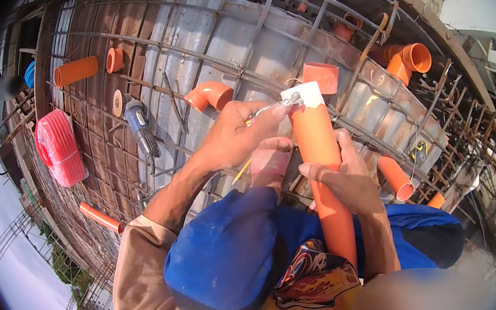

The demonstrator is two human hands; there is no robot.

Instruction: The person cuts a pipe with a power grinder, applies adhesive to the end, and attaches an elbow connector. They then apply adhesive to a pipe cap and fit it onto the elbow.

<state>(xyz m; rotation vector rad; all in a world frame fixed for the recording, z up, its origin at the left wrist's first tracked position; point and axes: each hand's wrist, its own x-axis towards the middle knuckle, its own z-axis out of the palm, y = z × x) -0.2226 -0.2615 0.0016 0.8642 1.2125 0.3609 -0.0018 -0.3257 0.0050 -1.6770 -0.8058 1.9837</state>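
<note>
Two-handed: L hand [235, 136] pinches wire [274, 106] (up top), R hand [350, 183] wraps pipe [322, 144].

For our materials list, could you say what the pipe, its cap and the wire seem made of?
The pipe looks like PVC: smooth, matte orange. The cap may be white tape or plastic, dull; unclear. The wire seems thin metal: grey glint, kinked.

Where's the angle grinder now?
The angle grinder lies on the rebar mesh in the head view, between the red hose coil and the orange elbow, left of the left hand pinching a wire; the right hand grips the orange pipe.
</note>
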